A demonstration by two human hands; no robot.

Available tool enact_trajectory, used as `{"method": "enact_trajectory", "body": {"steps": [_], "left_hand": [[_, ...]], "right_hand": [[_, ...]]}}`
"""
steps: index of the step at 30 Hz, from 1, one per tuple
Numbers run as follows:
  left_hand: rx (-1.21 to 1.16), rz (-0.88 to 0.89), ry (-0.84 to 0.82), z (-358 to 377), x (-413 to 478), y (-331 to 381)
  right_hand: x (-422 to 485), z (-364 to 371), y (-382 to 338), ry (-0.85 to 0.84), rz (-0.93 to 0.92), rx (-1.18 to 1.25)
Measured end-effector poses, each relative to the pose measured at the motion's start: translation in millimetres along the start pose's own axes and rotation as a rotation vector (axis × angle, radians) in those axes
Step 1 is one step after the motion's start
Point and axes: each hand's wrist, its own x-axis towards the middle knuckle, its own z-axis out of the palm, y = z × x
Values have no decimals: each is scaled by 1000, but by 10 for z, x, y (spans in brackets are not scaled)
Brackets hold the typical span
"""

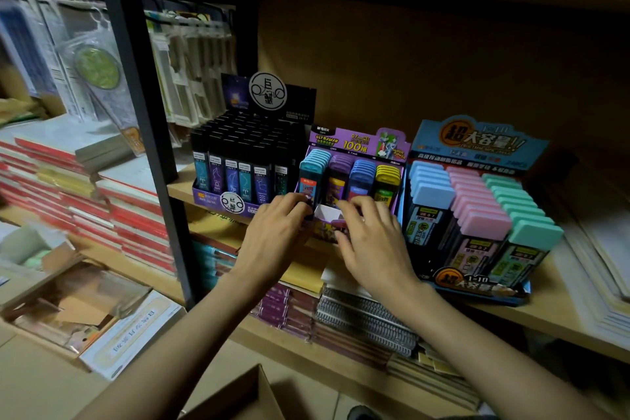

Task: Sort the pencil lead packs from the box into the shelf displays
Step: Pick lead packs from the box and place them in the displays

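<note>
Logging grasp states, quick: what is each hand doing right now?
Left hand: pinching the front teal-capped lead pack in the purple display.
Right hand: fingers curled at the display's front edge; cannot tell whether it holds anything.

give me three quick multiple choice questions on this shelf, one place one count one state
1. Of the black cardboard display, the purple cardboard display and the blue cardboard display on the wooden shelf, which stands in the middle? A black B purple C blue
2. How many columns of pastel-capped packs does the blue display hold? A three B two C five
3. The dark packs in the black display are: A lying flat B spilled out C upright
Answers: 1 B, black sits to its left, blue to its right. 2 A, light-blue, pink and mint columns. 3 C, their black tops face up in rows.
</note>
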Motion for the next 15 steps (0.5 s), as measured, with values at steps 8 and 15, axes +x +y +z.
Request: {"method": "enact_trajectory", "body": {"steps": [8,15], "left_hand": [[26,-43,-2,-13,65,30],[71,-50,-35,-14,89,37]], "right_hand": [[104,61,12,11,42,-35],[146,111,-38,-38,129,-92]]}}
